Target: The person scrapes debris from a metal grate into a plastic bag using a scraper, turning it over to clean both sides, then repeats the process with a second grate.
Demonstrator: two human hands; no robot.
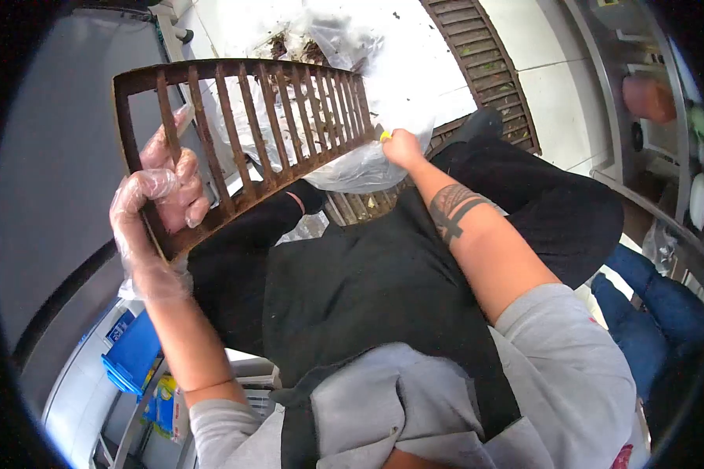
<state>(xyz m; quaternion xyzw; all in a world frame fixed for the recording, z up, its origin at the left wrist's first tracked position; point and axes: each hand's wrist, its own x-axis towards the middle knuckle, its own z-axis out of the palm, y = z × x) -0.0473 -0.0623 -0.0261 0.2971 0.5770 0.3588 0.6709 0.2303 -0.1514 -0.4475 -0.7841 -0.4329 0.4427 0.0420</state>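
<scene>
A rusty metal drain grate (246,191) is held up at a tilt in front of me. My left hand (142,195), in a clear plastic glove, is closed around its near end, with fingers through the slots. At its far end, my right hand (403,148) is closed on a yellow-handled tool (385,136). A short greyish tip shows beside the grate's bars; the tool's kind is mostly hidden by my fist. Below and behind the grate lies a clear plastic bag (356,168), with dark brown debris (313,53) at its far side.
More slatted grating (489,66) runs along the white tiled floor (559,102). A grey panel (62,156) stands at left, near a blue bin (133,356). Metal shelving (602,70) is on the right. Another person's jeans-clad legs (641,313) are at lower right.
</scene>
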